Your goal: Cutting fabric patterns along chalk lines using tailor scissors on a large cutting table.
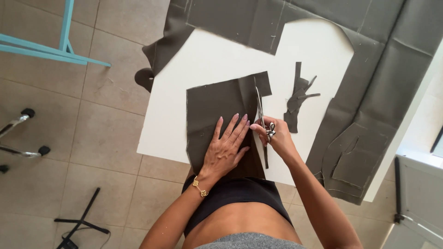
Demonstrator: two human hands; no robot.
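A dark grey piece of fabric [210,108] lies flat on the white table [221,60], its near end hanging over the front edge. My left hand [226,147] presses flat on it, fingers spread, a gold bracelet at the wrist. My right hand [273,136] grips a pair of scissors [259,108] whose blades point away from me along the fabric's right edge, in a cut line. The two hands nearly touch at the fabric's right side.
Several dark fabric scraps [299,94] lie right of the scissors. A large sheet of the same fabric [378,78] drapes over the table's back and right side. A light blue frame [55,46] and black stands [78,223] are on the tiled floor at left.
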